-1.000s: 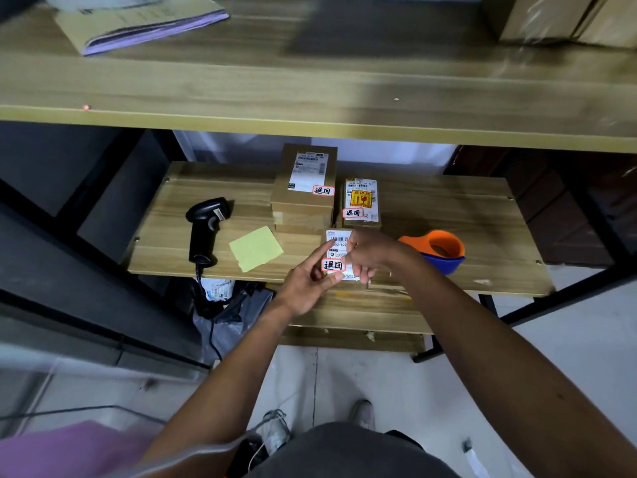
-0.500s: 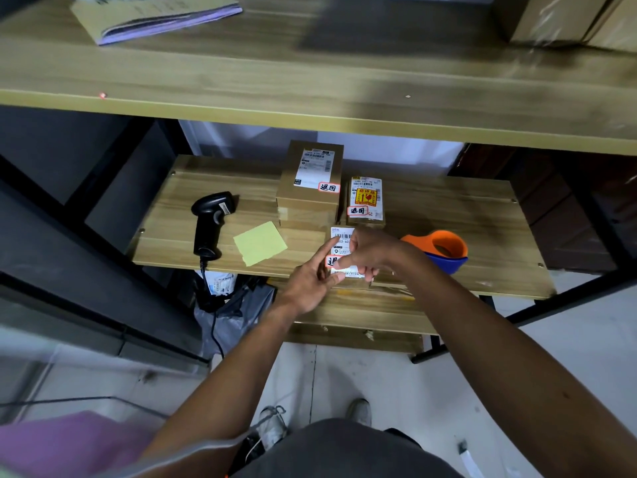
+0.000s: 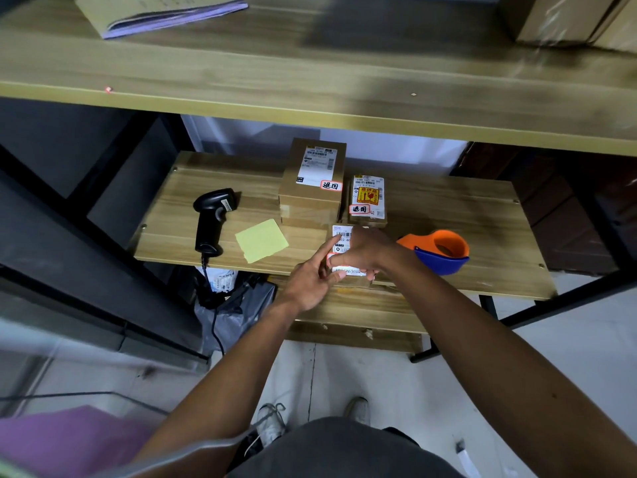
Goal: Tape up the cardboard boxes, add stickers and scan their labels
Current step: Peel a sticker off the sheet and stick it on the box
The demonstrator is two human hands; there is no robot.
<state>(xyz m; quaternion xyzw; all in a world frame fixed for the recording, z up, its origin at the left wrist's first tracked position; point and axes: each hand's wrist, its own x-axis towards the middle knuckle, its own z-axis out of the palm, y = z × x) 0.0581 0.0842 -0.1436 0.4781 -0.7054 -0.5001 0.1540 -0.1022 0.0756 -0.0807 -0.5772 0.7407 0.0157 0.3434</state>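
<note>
Head view: open left hand (image 3: pixel 312 281) braces small labelled brown cardboard box (image 3: pixel 342 233) left of orange tape dispenser (image 3: pixel 444 250); right hand (image 3: pixel 365 250) clasps it, pressing red-edged sticker (image 3: pixel 330 258) flat.

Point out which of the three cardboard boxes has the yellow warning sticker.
The low back-right box, beside the taller box; neither that one nor the front box under the right hand shows any yellow.
</note>
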